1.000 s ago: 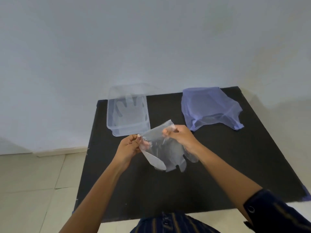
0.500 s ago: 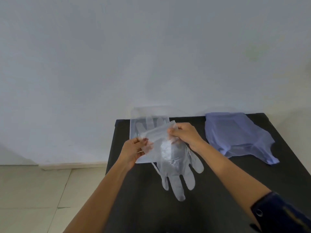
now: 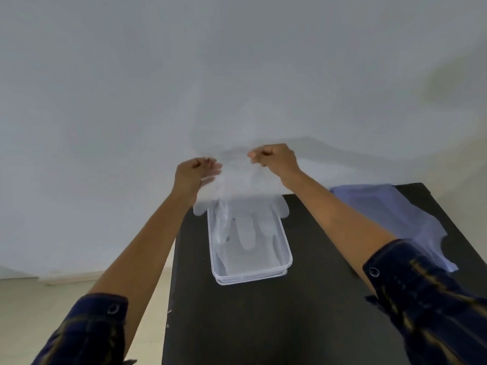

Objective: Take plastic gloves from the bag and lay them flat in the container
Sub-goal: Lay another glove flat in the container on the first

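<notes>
A: Item one, plastic glove. Location?
B: Held up by its cuff above the far end of the container, glove digits hanging down into it. Half a second ago it hung lower, in front of the container and nearer the person.

A: Hands?
B: Left hand, fingers pinched shut on the cuff's left corner. Right hand, fingers closed on the right corner. Both sit higher and farther out than before, arms stretched, cuff pulled wide between them.

A: Container?
B: Clear, rectangular, on the black bench, near its left edge. Whether other gloves lie inside, cannot tell through the plastic.

A: Bag?
B: Bluish bag, crumpled on the bench to the right, apart from the container, placed as earlier.

A: Remainder?
B: Dark striped sleeves, pale wall, tiled floor at left.
</notes>
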